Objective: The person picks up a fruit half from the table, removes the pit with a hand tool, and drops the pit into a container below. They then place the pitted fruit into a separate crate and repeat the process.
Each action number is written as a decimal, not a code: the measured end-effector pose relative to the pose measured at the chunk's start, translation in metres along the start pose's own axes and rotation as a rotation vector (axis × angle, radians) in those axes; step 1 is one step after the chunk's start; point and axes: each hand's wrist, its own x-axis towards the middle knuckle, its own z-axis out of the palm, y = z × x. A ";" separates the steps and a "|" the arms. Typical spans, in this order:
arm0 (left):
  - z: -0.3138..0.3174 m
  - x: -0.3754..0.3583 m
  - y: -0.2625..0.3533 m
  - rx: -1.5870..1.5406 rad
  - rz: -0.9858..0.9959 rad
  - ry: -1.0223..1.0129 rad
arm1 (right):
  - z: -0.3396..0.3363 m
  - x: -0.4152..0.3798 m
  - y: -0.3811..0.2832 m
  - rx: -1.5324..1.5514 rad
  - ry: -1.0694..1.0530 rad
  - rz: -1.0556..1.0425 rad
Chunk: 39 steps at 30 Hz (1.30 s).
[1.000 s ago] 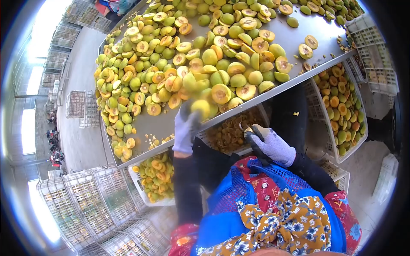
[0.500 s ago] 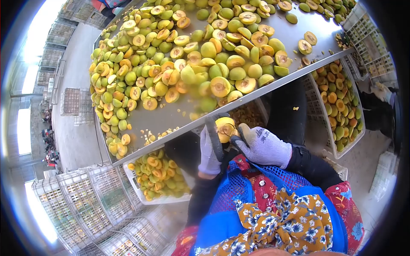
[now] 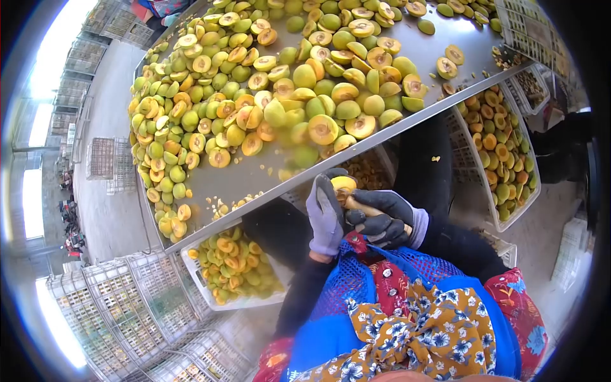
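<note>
Just past the table's near edge, my left hand (image 3: 326,215), in a grey-and-lilac glove, is closed around a yellow stone fruit half (image 3: 344,184). My right hand (image 3: 391,218), gloved the same way, is wrapped around a slim tool with a tan, wooden-looking handle (image 3: 366,207). The tool's front end meets the fruit, where fingers partly hide it. Beyond both hands, the metal table (image 3: 219,181) bears a heap of green-yellow halved fruit (image 3: 254,95), many with brown centres showing.
A crate of fruit halves (image 3: 232,261) stands below left, another crate (image 3: 499,153) to the right. Under the table edge is a container of brownish pieces (image 3: 369,169). Stacked white crates (image 3: 133,293) fill the lower left. Another person's sleeve (image 3: 168,6) shows at top left.
My right hand has rolled over, now showing its dark palm side and the tan handle. The fruit half has tilted and is more covered by fingers. The view has shifted slightly.
</note>
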 end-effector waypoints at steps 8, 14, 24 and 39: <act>-0.052 0.001 0.023 -0.056 -0.512 0.192 | 0.013 -0.009 0.010 -0.476 0.160 -0.192; -0.150 -0.020 0.044 1.527 -0.079 0.480 | 0.007 -0.015 0.004 -0.884 0.708 -0.286; -0.027 0.128 0.007 1.454 0.292 -0.051 | 0.008 -0.026 0.003 -1.402 0.694 -0.437; -0.022 0.013 0.040 0.112 -0.048 -0.145 | 0.040 0.014 0.018 -2.443 0.943 -0.620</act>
